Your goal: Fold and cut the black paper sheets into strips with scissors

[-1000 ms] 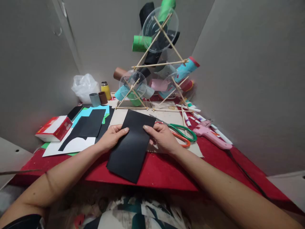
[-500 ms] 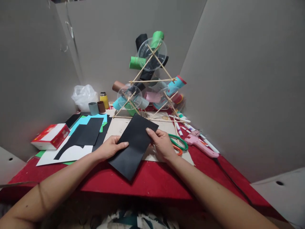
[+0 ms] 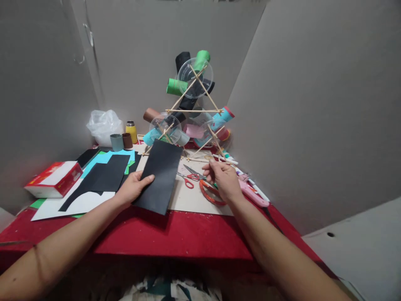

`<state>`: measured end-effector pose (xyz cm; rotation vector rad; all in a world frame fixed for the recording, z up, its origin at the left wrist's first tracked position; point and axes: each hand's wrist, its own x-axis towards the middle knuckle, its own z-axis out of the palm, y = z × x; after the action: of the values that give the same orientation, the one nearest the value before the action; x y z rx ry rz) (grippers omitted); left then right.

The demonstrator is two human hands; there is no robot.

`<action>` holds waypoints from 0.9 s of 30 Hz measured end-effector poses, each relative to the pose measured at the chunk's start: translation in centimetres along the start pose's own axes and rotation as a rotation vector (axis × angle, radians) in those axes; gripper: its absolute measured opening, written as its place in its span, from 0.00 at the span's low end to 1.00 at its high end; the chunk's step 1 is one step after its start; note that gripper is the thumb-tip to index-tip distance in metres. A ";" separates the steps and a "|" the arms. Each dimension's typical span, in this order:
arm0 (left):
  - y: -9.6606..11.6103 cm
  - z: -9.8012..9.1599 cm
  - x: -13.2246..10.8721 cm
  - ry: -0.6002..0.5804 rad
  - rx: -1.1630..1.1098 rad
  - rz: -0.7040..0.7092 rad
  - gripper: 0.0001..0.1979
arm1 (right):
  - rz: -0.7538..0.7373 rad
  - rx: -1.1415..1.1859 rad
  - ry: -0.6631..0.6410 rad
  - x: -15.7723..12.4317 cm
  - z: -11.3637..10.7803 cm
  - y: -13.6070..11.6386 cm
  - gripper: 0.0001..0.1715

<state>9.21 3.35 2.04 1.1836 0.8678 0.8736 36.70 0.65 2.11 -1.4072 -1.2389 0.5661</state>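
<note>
My left hand [image 3: 133, 188] grips a black sheet of paper [image 3: 159, 177] by its left edge, thumb on top, holding it tilted above the table. My right hand [image 3: 221, 177] is off the paper, its fingers loosely curled and slightly apart, with nothing visible in them. Just under it lie large scissors with an orange handle [image 3: 208, 193], partly hidden by the hand. Small red-handled scissors [image 3: 189, 182] rest between the paper and my right hand. Both pairs lie on a beige board [image 3: 191, 202].
Behind stands a stick frame [image 3: 194, 111] with clear plastic discs and coloured paper tubes. A red-and-white box [image 3: 53, 179], cut papers [image 3: 106, 173], a yellow bottle [image 3: 131, 131] and a plastic bag [image 3: 105, 127] are on the left. At right lies a pink glue gun [image 3: 253, 194] with a cord.
My right hand has let go of the black paper and moved right, over the scissors. My left hand has drawn the paper left and turned it more upright. The view has shifted slightly.
</note>
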 end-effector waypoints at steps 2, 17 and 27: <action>0.2 -0.3 0.3 0.073 -0.067 0.013 0.14 | -0.020 -0.210 -0.045 0.4 -2.3 0.1 0.24; 0.3 -0.1 0.4 0.159 -0.143 0.020 0.18 | -0.069 -1.161 -0.327 -2.1 -1.5 -0.7 0.18; 0.2 -0.4 0.3 0.194 -0.183 0.176 0.18 | -0.054 -1.205 -0.534 1.9 2.9 -0.8 0.11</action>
<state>8.96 3.78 2.16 1.0379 0.8282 1.2016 34.52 3.40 2.65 -2.2579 -2.2318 0.0935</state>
